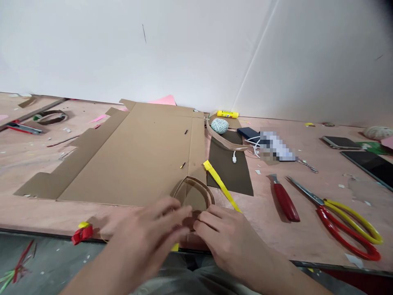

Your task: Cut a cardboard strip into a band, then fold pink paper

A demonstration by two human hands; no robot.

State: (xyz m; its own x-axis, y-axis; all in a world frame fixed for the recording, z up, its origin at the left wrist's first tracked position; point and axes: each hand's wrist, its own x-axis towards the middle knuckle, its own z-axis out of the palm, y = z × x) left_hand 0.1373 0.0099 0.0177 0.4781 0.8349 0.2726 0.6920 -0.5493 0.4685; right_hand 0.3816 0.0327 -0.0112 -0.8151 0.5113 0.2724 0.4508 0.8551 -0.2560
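Note:
A curved loop of cardboard strip (209,192) stands on edge near the table's front, its pointed top reaching over a big flat cardboard sheet (132,151). My right hand (229,235) is closed on the loop's near right side, fingers curled round the strip. At the loop's left side is my left hand (147,233), smeared by motion; its thumb and forefinger point toward the right hand, and whether they grip the strip is unclear. A yellow strip (222,186) lies just beyond the right hand.
Right lie a red-handled knife (285,200), large scissors (337,217) and phones (368,166). Behind are another cardboard band (225,143), a speckled stone-like object (219,126), a yellow glue stick (227,114) and a white cable (234,157). A red tape dispenser (82,233) sits at the front edge.

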